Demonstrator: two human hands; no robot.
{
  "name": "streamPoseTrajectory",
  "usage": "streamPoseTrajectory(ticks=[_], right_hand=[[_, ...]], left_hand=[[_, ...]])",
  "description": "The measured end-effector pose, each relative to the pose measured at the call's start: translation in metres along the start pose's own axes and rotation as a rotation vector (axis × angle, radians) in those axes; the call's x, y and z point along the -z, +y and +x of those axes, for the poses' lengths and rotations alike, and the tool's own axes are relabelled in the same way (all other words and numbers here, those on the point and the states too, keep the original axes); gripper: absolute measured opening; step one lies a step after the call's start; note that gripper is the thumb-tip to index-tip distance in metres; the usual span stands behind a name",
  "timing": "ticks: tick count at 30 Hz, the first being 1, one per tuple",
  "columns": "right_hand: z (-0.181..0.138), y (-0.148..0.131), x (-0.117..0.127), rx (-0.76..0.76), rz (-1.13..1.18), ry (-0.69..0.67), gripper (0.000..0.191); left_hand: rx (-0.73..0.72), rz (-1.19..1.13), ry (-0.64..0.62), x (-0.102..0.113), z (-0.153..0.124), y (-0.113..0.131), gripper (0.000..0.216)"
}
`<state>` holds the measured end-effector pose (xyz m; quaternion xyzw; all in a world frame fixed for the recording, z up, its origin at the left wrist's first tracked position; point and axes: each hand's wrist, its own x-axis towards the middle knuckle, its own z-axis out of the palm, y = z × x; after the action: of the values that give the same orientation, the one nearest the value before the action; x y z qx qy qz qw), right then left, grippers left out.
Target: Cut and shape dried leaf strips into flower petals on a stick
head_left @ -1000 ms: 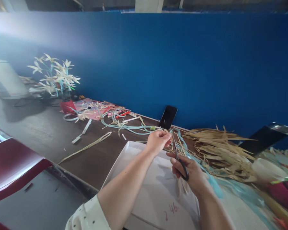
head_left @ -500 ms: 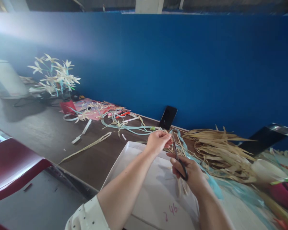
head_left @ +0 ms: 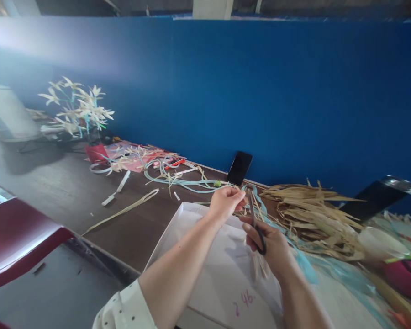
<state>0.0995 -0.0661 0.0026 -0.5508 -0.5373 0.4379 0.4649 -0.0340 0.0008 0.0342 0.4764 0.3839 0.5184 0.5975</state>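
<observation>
My right hand (head_left: 274,244) is wrapped round a pair of scissors (head_left: 252,208) with dark handles, the blades pointing up and away from me. Just left of the blades, my left hand (head_left: 227,201) is closed in a pinch. Whatever lies between its fingertips is too small and hidden to make out. Both hands are over the far end of a white box lid (head_left: 208,256) marked with pink handwriting. Thin pale dried-leaf strips (head_left: 259,267) lie in the lid, below my right hand.
A black phone (head_left: 240,167) leans against the blue wall. Dried leaves (head_left: 315,219) are heaped at right beside a dark tumbler (head_left: 376,198). Pale blue tubing (head_left: 192,184) and scraps spread leftward towards leaf flowers (head_left: 85,107) in a pot. A red chair (head_left: 20,233) stands at left.
The scissors and my right hand have shifted very slightly, with the blades tilting a little more upright. My left hand stays in the same pinch.
</observation>
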Motion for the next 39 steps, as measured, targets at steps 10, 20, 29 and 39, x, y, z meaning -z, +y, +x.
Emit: streamPoseTrajectory(ticks=[10, 20, 29, 39], right_hand=[[0.005, -0.002, 0.007, 0.080, 0.448, 0.193, 0.050], [0.006, 0.001, 0.009, 0.099, 0.483, 0.204, 0.047], [0.007, 0.002, 0.009, 0.101, 0.480, 0.202, 0.043], [0.009, 0.006, 0.010, 0.131, 0.405, 0.246, 0.041]], left_hand=[[-0.114, 0.188, -0.148, -0.002, -0.001, -0.015, 0.031], [-0.032, 0.250, -0.228, -0.010, -0.007, -0.016, 0.029], [0.086, 0.100, -0.173, -0.011, -0.005, -0.015, 0.024], [0.086, 0.090, -0.179, -0.010, -0.005, -0.012, 0.023]])
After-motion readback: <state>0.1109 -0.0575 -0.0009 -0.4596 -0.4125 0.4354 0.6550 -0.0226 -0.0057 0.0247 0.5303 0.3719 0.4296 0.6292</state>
